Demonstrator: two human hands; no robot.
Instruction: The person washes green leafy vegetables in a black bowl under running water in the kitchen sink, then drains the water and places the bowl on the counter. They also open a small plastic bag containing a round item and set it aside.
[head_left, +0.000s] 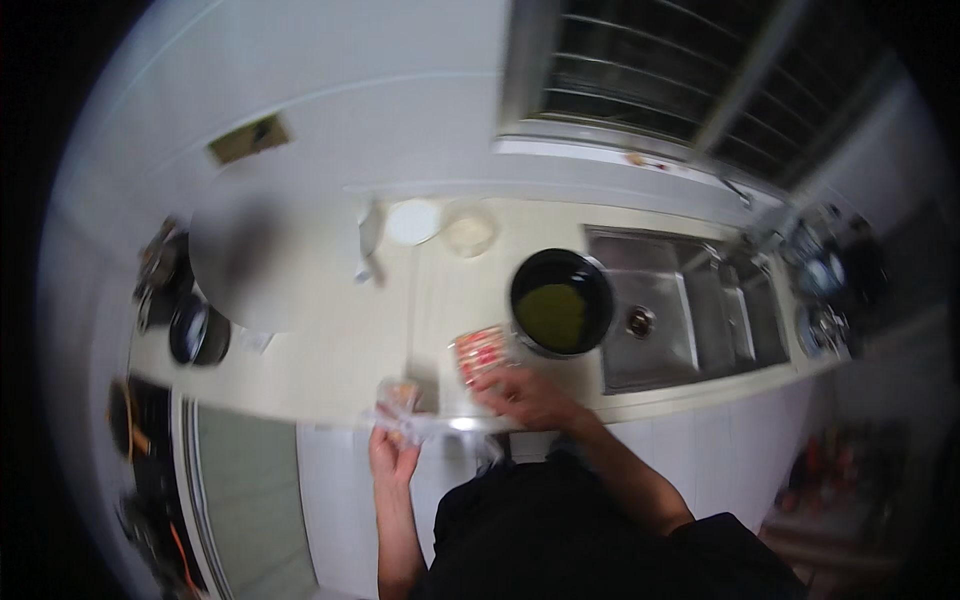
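In my left hand is a crinkled clear plastic package with orange-brown contents, held at the counter's front edge. My right hand grips the near end of a red-and-white patterned packet, which looks wrapped in clear film. Blur hides what either package contains. Just beyond the packet, to its right, stands a dark round pot with yellow-green liquid or a yellow-green bottom showing inside.
A stainless steel sink lies right of the pot. Along the back of the pale counter sit a white round dish and a clear bowl. A dark pot stands at the left; dishes crowd the far right.
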